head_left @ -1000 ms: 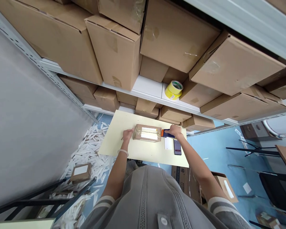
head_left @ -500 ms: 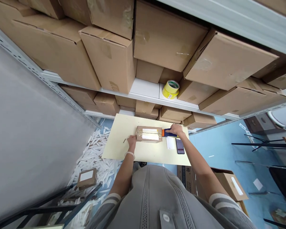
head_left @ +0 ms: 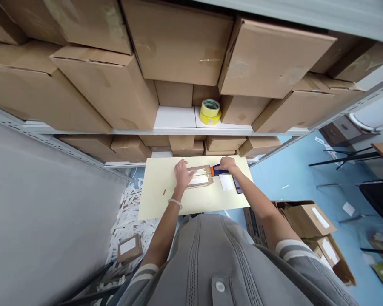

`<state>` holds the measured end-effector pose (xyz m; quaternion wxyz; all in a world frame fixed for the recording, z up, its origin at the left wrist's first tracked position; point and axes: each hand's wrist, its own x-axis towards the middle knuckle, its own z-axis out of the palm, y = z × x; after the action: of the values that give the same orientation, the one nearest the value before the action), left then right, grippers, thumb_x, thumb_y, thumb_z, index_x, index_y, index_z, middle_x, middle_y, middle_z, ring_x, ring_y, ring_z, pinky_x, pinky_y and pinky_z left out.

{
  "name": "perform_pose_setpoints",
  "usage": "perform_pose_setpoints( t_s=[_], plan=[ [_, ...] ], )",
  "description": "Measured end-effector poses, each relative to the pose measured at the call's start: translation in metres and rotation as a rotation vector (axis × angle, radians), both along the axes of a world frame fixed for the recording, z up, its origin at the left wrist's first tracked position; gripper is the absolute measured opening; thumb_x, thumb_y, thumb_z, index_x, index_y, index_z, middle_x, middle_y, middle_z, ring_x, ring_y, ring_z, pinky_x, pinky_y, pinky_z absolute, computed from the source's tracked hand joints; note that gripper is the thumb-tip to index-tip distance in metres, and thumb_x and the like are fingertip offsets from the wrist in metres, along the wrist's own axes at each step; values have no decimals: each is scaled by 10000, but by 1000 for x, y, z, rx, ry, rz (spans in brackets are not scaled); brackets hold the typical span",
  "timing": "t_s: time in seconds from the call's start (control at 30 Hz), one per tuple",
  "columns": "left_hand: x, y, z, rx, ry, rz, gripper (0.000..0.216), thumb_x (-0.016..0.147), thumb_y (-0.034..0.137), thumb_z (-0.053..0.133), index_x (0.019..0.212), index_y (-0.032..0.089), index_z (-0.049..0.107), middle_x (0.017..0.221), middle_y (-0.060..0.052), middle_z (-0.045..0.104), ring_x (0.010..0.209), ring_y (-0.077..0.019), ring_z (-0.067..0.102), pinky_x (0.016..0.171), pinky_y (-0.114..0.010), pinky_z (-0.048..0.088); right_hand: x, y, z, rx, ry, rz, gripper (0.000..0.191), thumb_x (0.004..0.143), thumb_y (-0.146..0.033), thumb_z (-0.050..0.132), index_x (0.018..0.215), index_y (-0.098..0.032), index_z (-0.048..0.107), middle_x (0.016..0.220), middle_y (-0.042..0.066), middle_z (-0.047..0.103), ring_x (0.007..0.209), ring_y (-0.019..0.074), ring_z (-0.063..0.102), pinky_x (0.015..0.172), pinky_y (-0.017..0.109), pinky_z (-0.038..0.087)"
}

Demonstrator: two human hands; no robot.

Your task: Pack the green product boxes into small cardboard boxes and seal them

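Observation:
A small cardboard box with white labels and clear tape across its top lies on the pale yellow table. My left hand rests on the box's left end, fingers spread and thumb over the top. In my right hand is a blue tape dispenser, whose orange front end touches or nearly touches the box's right end. Close to that hand lie a white slip of paper and a phone, partly hidden by my right forearm.
Shelves stacked with cardboard boxes stand beyond the table. Yellow tape rolls sit on the shelf. White paper strips and a labelled box are on the floor at left. At right, an open carton holds labelled parcels.
My left hand has gone from a closed grip at the box's left side to spread fingers over its left end. The right hand still holds the dispenser at the right end. The view has shifted.

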<state>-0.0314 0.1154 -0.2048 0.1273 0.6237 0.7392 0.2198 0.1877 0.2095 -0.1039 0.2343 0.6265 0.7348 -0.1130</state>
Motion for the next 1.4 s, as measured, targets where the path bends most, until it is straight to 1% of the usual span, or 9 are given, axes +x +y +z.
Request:
perform_pose_setpoints(
  t_s=[0.1, 0.17, 0.3, 0.5, 0.7, 0.9, 1.0, 1.13, 1.4],
  plan=[
    [39, 0, -8, -98, 196, -427, 924, 751, 620, 623, 1443, 86, 322, 1557, -217, 264, 1466, -366, 155, 1180, -556, 58, 2, 0, -2, -5, 20, -13, 561, 743, -589, 655, 1045, -119, 713, 1070, 176, 710, 969, 283, 671, 740, 290, 469],
    [53, -4, -18, -172, 282, -549, 1100, 677, 609, 695, 1501, 64, 211, 1582, -236, 187, 1478, -386, 84, 1172, -580, 4, 7, -1, -4, 1, 34, -24, 576, 737, -597, 658, 1051, -117, 710, 1071, 177, 709, 964, 284, 673, 732, 290, 465],
    [52, -5, -28, -169, 365, -552, 1056, 676, 404, 737, 1526, 110, 185, 1594, -213, 172, 1484, -360, 97, 1182, -561, -26, 28, -7, -11, -20, 105, -38, 577, 747, -644, 623, 984, -128, 724, 1032, 163, 717, 927, 273, 673, 702, 285, 450],
    [31, -1, -26, -209, 422, -578, 961, 708, 238, 662, 1539, 205, 180, 1611, -186, 112, 1487, -366, 48, 1153, -613, -31, 74, -26, -31, -131, 342, -77, 623, 768, -767, 499, 796, -183, 711, 851, 94, 715, 782, 212, 647, 626, 257, 402],
    [30, 0, -22, -301, 443, -591, 951, 719, 159, 620, 1545, 206, 152, 1608, -193, 119, 1486, -353, 73, 1140, -627, -37, 118, -36, -51, -238, 621, -161, 644, 736, -792, 499, 737, -176, 688, 684, 18, 663, 637, 145, 572, 564, 221, 375],
    [30, 3, -23, -290, 356, -575, 926, 728, 153, 643, 1534, 154, 189, 1603, -197, 149, 1475, -383, 53, 1131, -622, -67, 165, -26, -49, -239, 561, -187, 618, 758, -751, 514, 842, -182, 740, 754, 14, 707, 719, 164, 630, 612, 215, 419],
    [30, 3, -24, -276, 367, -575, 985, 706, 205, 692, 1540, 180, 168, 1612, -186, 110, 1481, -378, 21, 1136, -615, -70, 155, -21, -46, -160, 363, -85, 582, 789, -726, 517, 876, -199, 747, 847, 50, 733, 833, 201, 660, 677, 233, 438],
    [30, 3, -24, -298, 413, -575, 1083, 684, 256, 726, 1552, 213, 78, 1617, -183, -14, 1488, -358, -28, 1144, -608, -67, 107, -16, -50, -119, 149, 32, 598, 783, -714, 556, 978, -179, 736, 1052, 138, 717, 1012, 271, 648, 787, 288, 458],
    [31, 3, -24, -319, 386, -566, 1073, 686, 138, 668, 1554, 216, 43, 1616, -168, -66, 1486, -341, -62, 1149, -592, -86, 28, -7, -67, -175, 131, 32, 584, 793, -620, 608, 1087, -124, 701, 1143, 186, 682, 1066, 290, 649, 847, 318, 474]
  ],
)
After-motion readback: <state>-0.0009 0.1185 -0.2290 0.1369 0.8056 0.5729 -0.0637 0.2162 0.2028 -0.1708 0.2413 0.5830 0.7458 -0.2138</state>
